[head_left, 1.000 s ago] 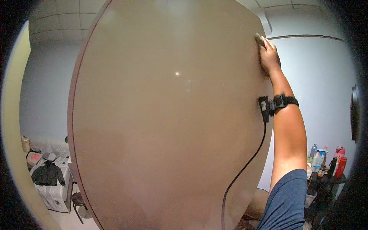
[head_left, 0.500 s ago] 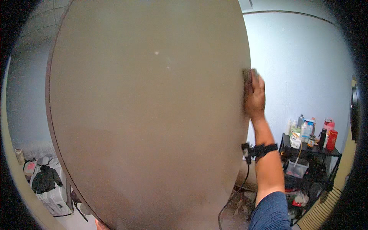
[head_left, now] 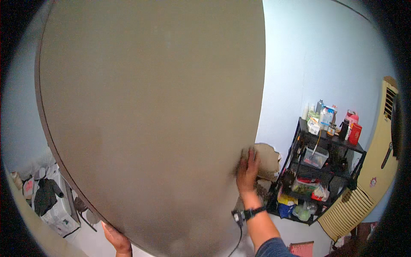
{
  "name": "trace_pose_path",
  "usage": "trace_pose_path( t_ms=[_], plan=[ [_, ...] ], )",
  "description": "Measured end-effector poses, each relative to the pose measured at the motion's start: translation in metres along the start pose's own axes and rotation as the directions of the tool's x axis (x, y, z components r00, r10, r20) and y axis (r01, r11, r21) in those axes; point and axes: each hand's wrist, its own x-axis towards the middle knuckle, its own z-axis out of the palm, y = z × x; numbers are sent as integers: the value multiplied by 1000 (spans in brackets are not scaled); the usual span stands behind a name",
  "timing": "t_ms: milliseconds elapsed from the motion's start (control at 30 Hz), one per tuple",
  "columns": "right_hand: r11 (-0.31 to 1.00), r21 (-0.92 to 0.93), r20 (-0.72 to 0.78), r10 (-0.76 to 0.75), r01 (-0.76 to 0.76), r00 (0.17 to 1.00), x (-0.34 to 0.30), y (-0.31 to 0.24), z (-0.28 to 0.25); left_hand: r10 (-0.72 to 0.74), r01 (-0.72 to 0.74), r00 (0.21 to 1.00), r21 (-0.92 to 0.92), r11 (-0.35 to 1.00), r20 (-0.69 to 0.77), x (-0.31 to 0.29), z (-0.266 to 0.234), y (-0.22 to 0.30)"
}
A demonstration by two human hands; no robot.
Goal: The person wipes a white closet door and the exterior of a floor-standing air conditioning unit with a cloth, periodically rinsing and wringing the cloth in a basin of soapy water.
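Note:
A large flat brown panel [head_left: 150, 107] fills the middle of the view, its thick edge showing along the left side. At its lower left rim my left hand [head_left: 116, 239] grips the edge; part of the fingers is hidden behind the panel. My right hand [head_left: 247, 175] lies against the panel's right side, lower down, fingers bent over a dark greenish pad or cloth [head_left: 245, 153] that is blurred and mostly covered by them. Around my right wrist is a black strap [head_left: 254, 212] with a small device and a cable [head_left: 238, 242] hanging down.
To the right stands a black shelf rack [head_left: 299, 147] with bottles, a red box [head_left: 355, 133] and bins. Beside it is a tall cream slatted unit [head_left: 364, 201]. On the left, a dark garment [head_left: 47, 195] lies on a white bulky object. A pink item [head_left: 302, 248] is on the floor.
My right hand with the pad has slid well down along the panel's right side. My view has shifted, so more of the shelf, the floor and my left hand shows.

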Motion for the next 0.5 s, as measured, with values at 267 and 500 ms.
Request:
trace_pose_path(
  t_ms=[267,500],
  plan=[
    [897,-28,-367,-420,441,830,241,-96,-17,86,-83,995,56,995,-45,0,4,-7],
    [584,17,-280,-777,812,564,124,-208,10,-8,11,998,42,999,-66,-2,-10,-6]
  ],
)
